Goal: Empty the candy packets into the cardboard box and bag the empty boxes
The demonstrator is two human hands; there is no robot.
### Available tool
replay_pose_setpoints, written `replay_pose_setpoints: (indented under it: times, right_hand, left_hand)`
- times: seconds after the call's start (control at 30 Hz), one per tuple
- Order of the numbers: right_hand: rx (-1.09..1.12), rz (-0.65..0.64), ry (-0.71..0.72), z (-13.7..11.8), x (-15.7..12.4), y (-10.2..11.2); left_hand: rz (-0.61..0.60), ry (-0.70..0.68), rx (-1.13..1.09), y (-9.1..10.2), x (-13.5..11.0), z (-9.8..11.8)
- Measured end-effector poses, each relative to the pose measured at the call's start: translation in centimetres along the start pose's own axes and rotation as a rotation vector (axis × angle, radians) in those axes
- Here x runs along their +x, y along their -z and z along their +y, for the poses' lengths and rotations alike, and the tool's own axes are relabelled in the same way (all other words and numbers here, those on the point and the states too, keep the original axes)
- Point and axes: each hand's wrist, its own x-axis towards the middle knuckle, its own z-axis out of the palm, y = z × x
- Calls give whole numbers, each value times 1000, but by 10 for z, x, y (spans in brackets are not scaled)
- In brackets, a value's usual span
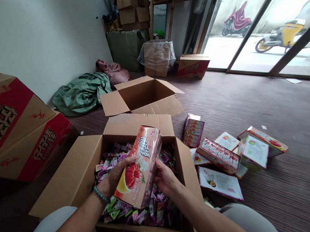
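Between my two hands is an orange candy box (140, 169) printed with a red grapefruit in a yellow bowl, its long side tilted up toward me. My left hand (117, 175), with a beaded bracelet at the wrist, is closed around its left edge. On the other side my right hand (165, 177) grips the right edge, fingertips partly hidden behind the box. Below it stands an open cardboard carton (85, 175) filled with small purple and green wrapped candies (138, 216), its flaps folded outward.
An open carton (146, 95) stands just beyond. Several candy boxes (218, 154) lie in a loose pile on the floor to the right. Large red-printed cartons (8, 123) are at left, beside a green sack (84, 94). Glass doors (249, 32) are at the back right.
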Motion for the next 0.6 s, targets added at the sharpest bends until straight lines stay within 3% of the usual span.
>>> replay_pose_setpoints:
  times: [0.07, 0.17, 0.23, 0.3, 0.37, 0.43, 0.5, 0.6]
  right_hand:
    - [-45, 7, 5, -2, 4, -1]
    - [-282, 93, 48, -10, 12, -3]
    - [-575, 240, 309, -18, 13, -4]
    - [-907, 337, 748, -26, 9, -5]
    - [-1269, 166, 1127, -31, 2, -6]
    - [-1618, -152, 1272, -32, -6, -7]
    - [-1888, -346, 1223, -31, -10, -7]
    - [-2106, -418, 1071, -28, -11, -7]
  left_hand:
    - [55, 44, -48, -4, 0, -3]
    - [125, -102, -6, -3, 1, 0]
    - [105, -227, 103, 4, 5, 4]
    - [115, -305, 273, 13, 12, 6]
    - [173, -321, 440, 22, 19, 6]
    - [222, -336, 540, 29, 26, 3]
    - [246, -353, 611, 33, 30, 0]
    - [251, -319, 688, 33, 31, -6]
